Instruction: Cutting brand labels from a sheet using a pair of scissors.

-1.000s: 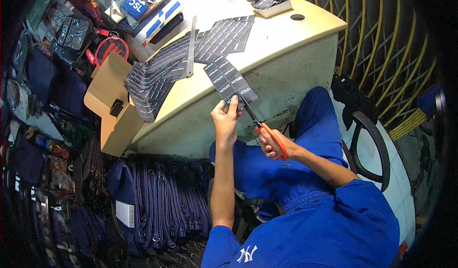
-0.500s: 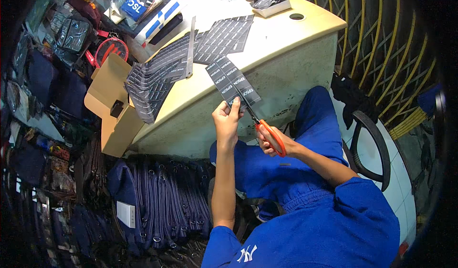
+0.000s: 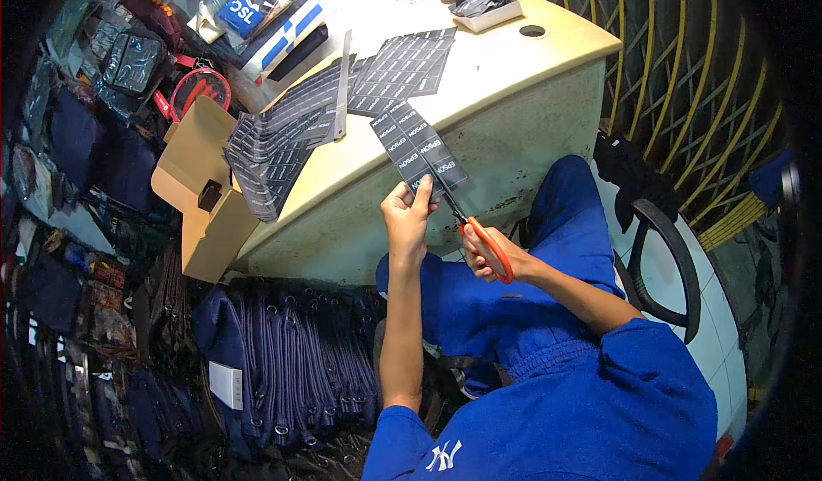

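Orange-handled scissors [image 3: 479, 234] gripped in right hand [image 3: 490, 254] have barely entered the black label strip [image 3: 418, 147] pinched by left hand [image 3: 409, 216]; most remains uncut.

Light falls hard from above and ahead of me; the far end of the table [image 3: 505, 62] is washed out to near white, detail lost in glare. My left hand [image 3: 409, 216] and right hand [image 3: 484, 250] are evenly lit and sharp. The pile of dark bags [image 3: 282, 353] below the table sits in dim shadow. Corners go black with fisheye vignetting. Straight edges bow toward the rim, and the left edge is murky and soft.
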Available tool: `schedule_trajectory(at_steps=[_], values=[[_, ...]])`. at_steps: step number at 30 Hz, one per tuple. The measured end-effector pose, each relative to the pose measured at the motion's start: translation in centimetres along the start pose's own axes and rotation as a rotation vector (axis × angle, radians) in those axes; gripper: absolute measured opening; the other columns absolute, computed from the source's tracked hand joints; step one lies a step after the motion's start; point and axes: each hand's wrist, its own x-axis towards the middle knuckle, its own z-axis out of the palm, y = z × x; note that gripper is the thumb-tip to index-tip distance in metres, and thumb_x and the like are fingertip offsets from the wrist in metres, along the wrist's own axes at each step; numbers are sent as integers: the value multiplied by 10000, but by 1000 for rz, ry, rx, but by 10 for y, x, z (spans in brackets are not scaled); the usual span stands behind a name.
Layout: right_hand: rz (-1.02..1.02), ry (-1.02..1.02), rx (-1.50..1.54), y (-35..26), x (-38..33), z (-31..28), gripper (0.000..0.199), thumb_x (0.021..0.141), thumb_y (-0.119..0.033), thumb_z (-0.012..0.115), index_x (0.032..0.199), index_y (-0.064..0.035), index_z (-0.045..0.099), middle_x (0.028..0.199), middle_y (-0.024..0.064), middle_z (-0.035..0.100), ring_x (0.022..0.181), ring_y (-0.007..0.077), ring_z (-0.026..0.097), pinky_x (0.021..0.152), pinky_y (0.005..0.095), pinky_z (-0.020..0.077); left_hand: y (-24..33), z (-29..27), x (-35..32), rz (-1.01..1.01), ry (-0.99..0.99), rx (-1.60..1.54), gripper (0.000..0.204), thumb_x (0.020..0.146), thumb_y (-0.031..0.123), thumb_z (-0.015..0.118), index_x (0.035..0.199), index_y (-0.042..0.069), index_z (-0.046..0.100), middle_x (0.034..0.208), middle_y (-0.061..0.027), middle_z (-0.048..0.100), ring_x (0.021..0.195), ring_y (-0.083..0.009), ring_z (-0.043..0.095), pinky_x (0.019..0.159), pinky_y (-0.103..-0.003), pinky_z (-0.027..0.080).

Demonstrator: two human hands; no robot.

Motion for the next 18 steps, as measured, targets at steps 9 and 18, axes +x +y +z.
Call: schedule_trajectory(at_steps=[9, 18], values=[[-10, 4, 1, 3, 0, -2, 543, 857, -636, 418, 697, -118, 386, 543, -29, 363, 403, 60, 373, 339, 201, 289, 0, 1, -2, -2, -4, -2, 134, 869, 160, 628, 857, 28, 613, 777, -12, 632, 621, -55, 539, 553, -202, 433], [-7, 19, -31, 2, -1, -2, 526, 852, -633, 429, 695, -134, 375, 540, -38, 361, 410, 56, 380, 347, 197, 291, 1, 1, -2, -17, -9, -8, 139, 868, 168, 631, 856, 31, 612, 779, -8, 630, 618, -54, 534, 548, -202, 430]])
